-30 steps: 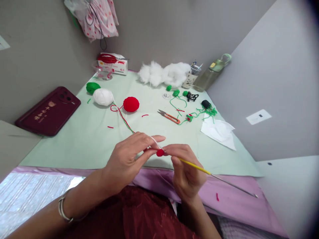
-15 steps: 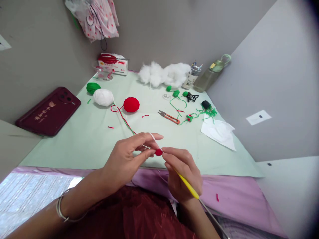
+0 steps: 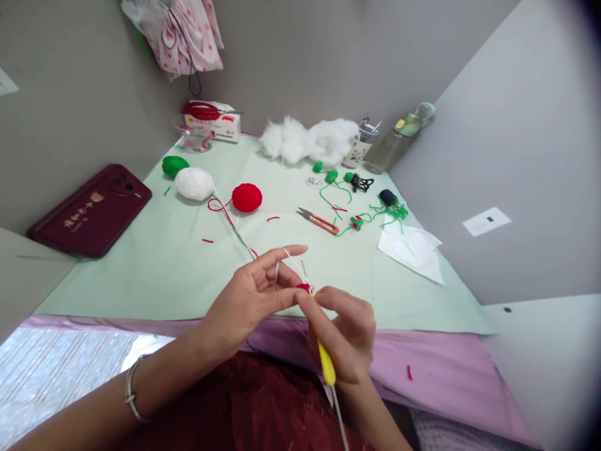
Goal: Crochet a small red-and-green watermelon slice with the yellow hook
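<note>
A person's left hand [image 3: 256,294] pinches a small red crochet piece [image 3: 304,287] between thumb and fingertips, white yarn [image 3: 287,255] looped over the raised index finger. The right hand [image 3: 345,335], closed around a yellow-handled crochet hook [image 3: 325,366], sits just right of the piece. The hook's long axis runs from the lap up and away, its metal tip rising just past the piece, above the pale green table [image 3: 154,263].
</note>
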